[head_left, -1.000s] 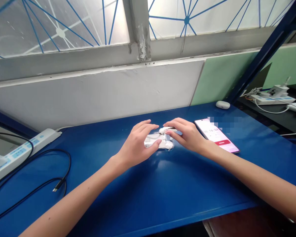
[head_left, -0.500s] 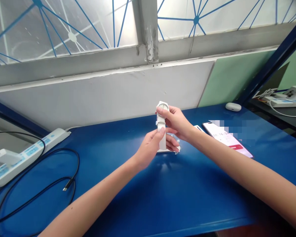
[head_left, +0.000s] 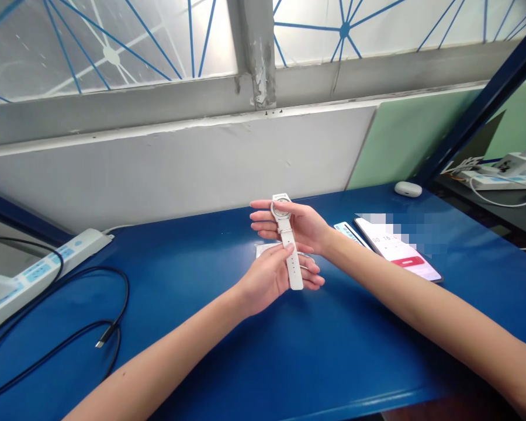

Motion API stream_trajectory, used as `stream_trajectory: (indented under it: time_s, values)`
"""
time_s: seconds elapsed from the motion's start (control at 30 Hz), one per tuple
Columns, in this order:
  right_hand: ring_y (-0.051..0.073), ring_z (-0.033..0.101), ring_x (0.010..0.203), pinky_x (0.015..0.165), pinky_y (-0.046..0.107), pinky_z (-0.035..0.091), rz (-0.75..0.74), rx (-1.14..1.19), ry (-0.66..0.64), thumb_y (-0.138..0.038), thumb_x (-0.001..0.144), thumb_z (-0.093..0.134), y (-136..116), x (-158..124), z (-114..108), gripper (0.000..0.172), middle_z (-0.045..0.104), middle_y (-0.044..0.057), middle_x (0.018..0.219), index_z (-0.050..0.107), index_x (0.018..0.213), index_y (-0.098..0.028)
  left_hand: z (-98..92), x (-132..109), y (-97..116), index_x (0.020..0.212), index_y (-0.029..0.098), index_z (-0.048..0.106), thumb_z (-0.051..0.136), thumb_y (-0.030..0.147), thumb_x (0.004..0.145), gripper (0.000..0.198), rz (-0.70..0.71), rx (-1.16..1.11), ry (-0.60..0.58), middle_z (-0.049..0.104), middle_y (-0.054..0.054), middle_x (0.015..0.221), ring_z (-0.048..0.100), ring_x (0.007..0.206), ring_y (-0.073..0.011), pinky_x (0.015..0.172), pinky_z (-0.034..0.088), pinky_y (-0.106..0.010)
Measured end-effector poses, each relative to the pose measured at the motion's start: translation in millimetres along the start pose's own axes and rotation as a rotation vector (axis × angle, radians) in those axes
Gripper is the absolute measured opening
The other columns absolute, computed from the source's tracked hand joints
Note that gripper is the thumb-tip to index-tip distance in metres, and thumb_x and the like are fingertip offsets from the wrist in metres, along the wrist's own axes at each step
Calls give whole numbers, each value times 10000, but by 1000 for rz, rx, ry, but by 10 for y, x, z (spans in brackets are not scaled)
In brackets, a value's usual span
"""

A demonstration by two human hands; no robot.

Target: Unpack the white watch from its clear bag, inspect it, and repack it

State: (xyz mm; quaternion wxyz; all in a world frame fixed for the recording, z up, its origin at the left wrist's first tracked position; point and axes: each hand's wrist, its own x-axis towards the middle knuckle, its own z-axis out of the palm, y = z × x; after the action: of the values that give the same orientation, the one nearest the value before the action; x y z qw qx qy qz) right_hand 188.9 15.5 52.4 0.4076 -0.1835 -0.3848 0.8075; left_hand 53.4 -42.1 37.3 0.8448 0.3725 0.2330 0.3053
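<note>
A white wristwatch [head_left: 295, 273] is held above the blue table, its dial up and away from me and its holed strap hanging down toward me. My left hand [head_left: 269, 275] grips the strap, thumb on top and fingers beneath it. My right hand [head_left: 304, 225] holds the watch at the dial, with the thumb lying across the face and the fingers stretched behind it. Behind my hands a pale flat item [head_left: 263, 249] lies on the table, mostly hidden, so I cannot tell its kind.
A phone showing a timer [head_left: 405, 254] lies to the right, beside a light blue and white flat item [head_left: 348, 231]. A white earbud case [head_left: 408, 189] sits at the back right. On the left are a power strip [head_left: 76, 252] and a black cable [head_left: 125, 292].
The watch has tilted, its dial end lower and its strap end nearer me. My right fingers have straightened out behind the dial, and my left fingers have spread beneath the strap.
</note>
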Motion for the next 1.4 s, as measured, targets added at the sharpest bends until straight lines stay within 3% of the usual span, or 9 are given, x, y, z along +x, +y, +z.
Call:
stream_trajectory:
  time_s: [0.2, 0.47, 0.7, 1.4]
  values:
    - [174, 711, 990, 958, 322, 531, 18, -14, -12, -295, 987, 438, -32, 2, -25, 311, 748, 76, 1102, 671, 1153, -174, -11, 8, 24, 963, 87, 631, 534, 334, 974, 266, -16, 11, 51, 722, -127, 825, 722, 736, -236, 752, 558, -387]
    - [201, 723, 948, 924, 353, 557, 42, -129, 91, -304, 987, 449, -32, 23, -42, 307, 743, 132, 1088, 667, 1113, -127, -42, 36, 47, 933, 60, 644, 483, 279, 988, 278, -32, 69, 103, 716, -148, 821, 727, 745, -238, 748, 573, -374]
    - [203, 728, 925, 877, 332, 575, 59, -91, 90, -402, 1011, 385, -14, 38, -52, 417, 746, 138, 1068, 675, 1101, -116, -52, 34, 51, 935, 59, 645, 457, 257, 992, 279, -39, 75, 115, 718, -153, 822, 730, 748, -245, 750, 576, -382]
    - [198, 727, 894, 856, 335, 579, 30, -60, 74, -463, 1017, 340, -76, 40, -61, 480, 752, 126, 1053, 684, 1073, -132, -72, 49, 55, 954, 58, 658, 587, 342, 931, 293, 13, 116, 102, 711, -143, 838, 717, 764, -241, 775, 568, -388]
